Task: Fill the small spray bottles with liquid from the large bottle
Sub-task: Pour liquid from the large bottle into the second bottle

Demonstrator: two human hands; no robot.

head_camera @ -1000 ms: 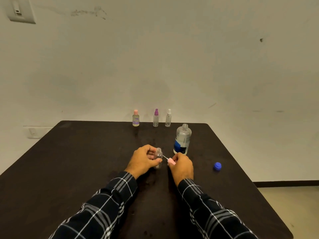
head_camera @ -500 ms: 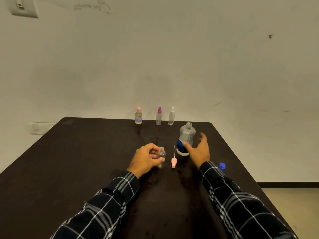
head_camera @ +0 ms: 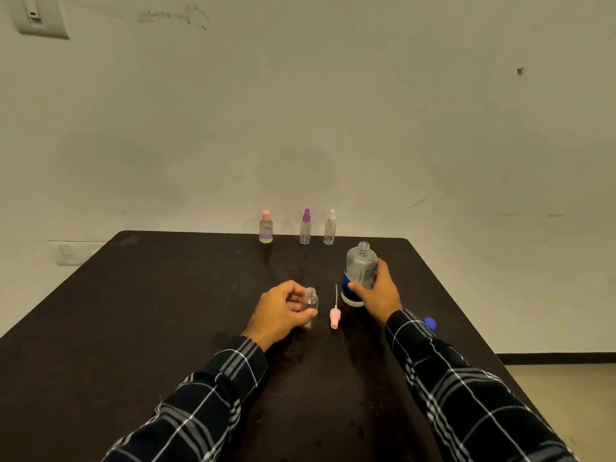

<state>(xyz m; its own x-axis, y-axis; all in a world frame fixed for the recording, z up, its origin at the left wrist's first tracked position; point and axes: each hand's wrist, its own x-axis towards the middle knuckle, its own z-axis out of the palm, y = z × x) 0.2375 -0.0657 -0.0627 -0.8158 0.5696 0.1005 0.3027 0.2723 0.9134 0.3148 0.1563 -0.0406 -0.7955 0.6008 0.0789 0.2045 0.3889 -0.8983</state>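
Observation:
A small clear spray bottle stands uncapped on the dark table, held upright by my left hand. Its pink spray head with a thin white tube lies flat just to the right. My right hand grips the large clear bottle, which has a blue and white label at its base and an open neck. The large bottle stands upright, or sits barely above the table.
Three small bottles stand in a row at the table's far edge: one with a pink cap, one with a purple sprayer, one with a white sprayer. A blue cap lies behind my right sleeve. Behind the table is a wall.
My right hand laid the pink spray head on the table, reached to the large bottle and closed around it. My left hand stayed on the small bottle.

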